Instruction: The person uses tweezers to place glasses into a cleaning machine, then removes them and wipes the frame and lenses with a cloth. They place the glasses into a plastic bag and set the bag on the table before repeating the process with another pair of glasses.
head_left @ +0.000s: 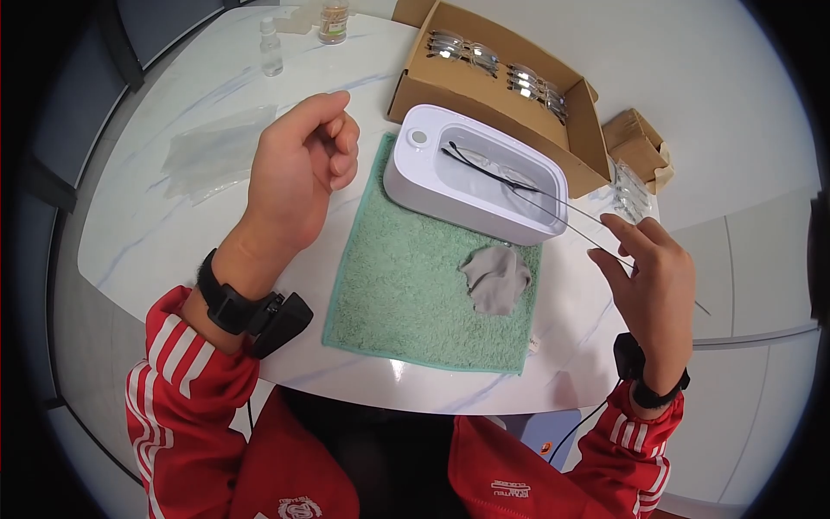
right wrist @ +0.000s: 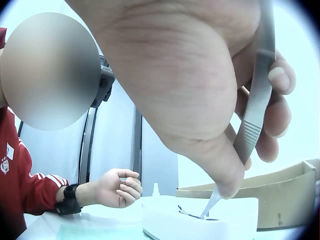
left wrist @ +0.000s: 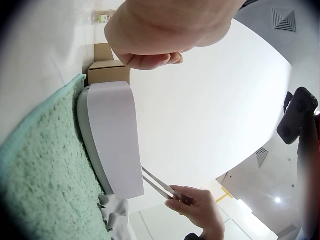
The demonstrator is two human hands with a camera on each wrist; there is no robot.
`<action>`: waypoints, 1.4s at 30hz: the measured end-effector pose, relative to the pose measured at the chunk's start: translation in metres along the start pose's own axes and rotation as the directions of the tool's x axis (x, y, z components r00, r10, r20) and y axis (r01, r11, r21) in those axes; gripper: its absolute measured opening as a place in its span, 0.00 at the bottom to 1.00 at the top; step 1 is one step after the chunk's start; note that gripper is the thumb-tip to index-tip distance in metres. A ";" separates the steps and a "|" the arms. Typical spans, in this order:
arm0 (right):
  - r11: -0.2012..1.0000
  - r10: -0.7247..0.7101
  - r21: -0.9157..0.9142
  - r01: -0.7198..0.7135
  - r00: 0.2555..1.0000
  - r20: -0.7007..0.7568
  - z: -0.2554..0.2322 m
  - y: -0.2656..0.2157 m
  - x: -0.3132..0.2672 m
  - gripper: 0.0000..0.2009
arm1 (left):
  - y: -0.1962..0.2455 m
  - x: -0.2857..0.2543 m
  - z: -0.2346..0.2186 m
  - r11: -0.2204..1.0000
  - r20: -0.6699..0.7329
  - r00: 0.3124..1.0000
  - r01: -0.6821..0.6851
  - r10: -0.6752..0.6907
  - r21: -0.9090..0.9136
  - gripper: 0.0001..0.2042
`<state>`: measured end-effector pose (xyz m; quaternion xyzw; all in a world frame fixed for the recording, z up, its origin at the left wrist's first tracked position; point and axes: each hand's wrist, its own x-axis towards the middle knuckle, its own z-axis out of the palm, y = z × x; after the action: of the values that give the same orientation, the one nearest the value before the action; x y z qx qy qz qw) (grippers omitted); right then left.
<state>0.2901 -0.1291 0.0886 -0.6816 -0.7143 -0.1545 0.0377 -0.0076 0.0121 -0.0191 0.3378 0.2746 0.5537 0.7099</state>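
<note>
My right hand (head_left: 659,270) pinches metal tweezers (right wrist: 256,115) between thumb and fingers. The two tweezer arms reach leftward over the rim of a white cleaning tub (head_left: 475,219). Their tips meet dark-framed eyeglasses (head_left: 481,169) that lie slanted across the tub's basin. Left of the tub, my left hand (head_left: 303,164) is raised with its fingers loosely curled and nothing in it. Under the tub is a green towel (head_left: 398,294). A crumpled grey cloth (head_left: 497,281) lies on the towel in front of the tub.
Behind the tub stands an open cardboard box (head_left: 484,108) with several eyeglasses (head_left: 467,52). A smaller box (head_left: 635,138) and a plastic packet (head_left: 631,192) sit at right. At left are clear plastic bags (head_left: 212,151), a small bottle (head_left: 271,54) and a jar (head_left: 333,24).
</note>
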 end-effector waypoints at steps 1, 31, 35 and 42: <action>1.000 0.001 0.000 -0.001 1.000 0.001 0.001 -0.001 0.001 0.16 | 0.001 0.000 0.000 1.000 -0.005 1.000 0.004 -0.004 -0.011 0.14; 0.921 -0.088 0.382 -0.076 0.915 0.395 -0.014 0.064 0.056 0.15 | -0.001 -0.004 0.006 1.000 -0.033 0.999 -0.008 0.008 0.002 0.14; 0.954 -0.009 0.293 -0.057 0.976 0.216 -0.014 0.054 0.051 0.16 | -0.001 -0.004 0.007 1.000 -0.041 0.999 -0.002 0.002 0.003 0.14; 0.979 -0.032 0.201 0.013 0.995 0.093 -0.021 0.028 0.017 0.16 | -0.003 -0.002 0.004 1.000 -0.018 1.000 -0.004 0.004 0.006 0.13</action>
<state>0.3136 -0.1174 0.1182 -0.6728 -0.7348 -0.0494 0.0703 -0.0035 0.0090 -0.0190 0.3352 0.2820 0.5573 0.7054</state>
